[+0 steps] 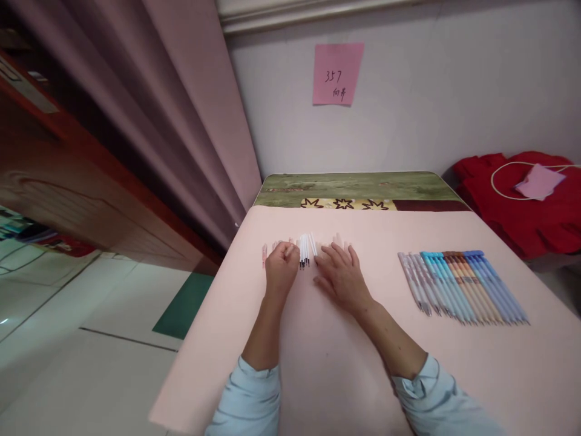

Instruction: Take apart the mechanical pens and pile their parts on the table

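Pale pink paper [327, 354], matte and smooth, covers most of the table; beyond both hands its far end shows a green wood-grain print [363, 184]. Grey wall [408, 91] behind; ribbed mauve curtain [200, 91] ahead and left of the left hand.

Key relation: white refills [304, 247] lie in the gap between the hands, just right of the left fingertips and just left of the right ones. Long axes run roughly away from the wearer, dark tips at the near end; the rightmost is slightly apart, its far end leaning left. Left hand appears marginally nearer the main bundle.

Left hand [279, 266]: fingers curled, thumb against index; cannot tell whether anything is pinched. Right hand [342, 274]: palm down, fingers spread, low over the paper; contact uncertain.

Materials: refills slim, straight, plastic-looking. Translucent pinkish pieces [264, 251] left of the left hand; similar clear ones [338, 238] just beyond the right fingers, details blurred. Well right of the right hand, slender pens [463, 287] side by side: clear, turquoise, brown, blue.
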The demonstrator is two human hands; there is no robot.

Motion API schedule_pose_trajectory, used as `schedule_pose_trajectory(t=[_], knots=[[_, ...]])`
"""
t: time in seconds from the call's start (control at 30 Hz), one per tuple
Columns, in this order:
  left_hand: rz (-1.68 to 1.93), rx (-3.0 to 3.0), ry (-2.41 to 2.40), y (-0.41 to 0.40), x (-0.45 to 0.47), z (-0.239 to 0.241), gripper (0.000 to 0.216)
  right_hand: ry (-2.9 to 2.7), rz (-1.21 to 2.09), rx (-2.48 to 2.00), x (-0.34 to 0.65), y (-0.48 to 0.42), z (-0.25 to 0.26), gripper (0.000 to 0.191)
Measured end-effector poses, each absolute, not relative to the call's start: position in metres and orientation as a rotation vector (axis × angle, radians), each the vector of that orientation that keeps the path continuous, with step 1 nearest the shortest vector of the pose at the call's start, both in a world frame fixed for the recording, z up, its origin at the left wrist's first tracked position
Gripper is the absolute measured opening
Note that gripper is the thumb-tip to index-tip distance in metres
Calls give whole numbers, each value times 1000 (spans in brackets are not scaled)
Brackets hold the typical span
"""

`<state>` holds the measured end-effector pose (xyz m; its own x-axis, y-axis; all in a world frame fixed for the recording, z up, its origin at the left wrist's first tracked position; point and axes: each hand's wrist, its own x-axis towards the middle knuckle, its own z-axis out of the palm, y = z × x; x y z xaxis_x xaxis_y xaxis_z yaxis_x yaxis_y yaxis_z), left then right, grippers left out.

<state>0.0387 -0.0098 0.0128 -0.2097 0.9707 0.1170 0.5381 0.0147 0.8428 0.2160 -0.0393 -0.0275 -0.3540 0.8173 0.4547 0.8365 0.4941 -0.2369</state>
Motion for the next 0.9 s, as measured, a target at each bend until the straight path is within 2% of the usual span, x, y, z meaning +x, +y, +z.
schedule_pose_trajectory(t=[0.17,0.43,0.67,0.9], knots=[[920,1727,1772,-10,39,6,18,-2270,-46,-1353,215,-40,-29,43],[566,1916,1956,-14,54,11,22,-1989,2,-1333,218,-39,-26,20],[551,1907,2057,0,67,14,20,-1705,-71,-1482,222,-35,-29,17],[400,1786,2167,59,87,27,17,-1636,-107,-1483,227,-29,-30,16]])
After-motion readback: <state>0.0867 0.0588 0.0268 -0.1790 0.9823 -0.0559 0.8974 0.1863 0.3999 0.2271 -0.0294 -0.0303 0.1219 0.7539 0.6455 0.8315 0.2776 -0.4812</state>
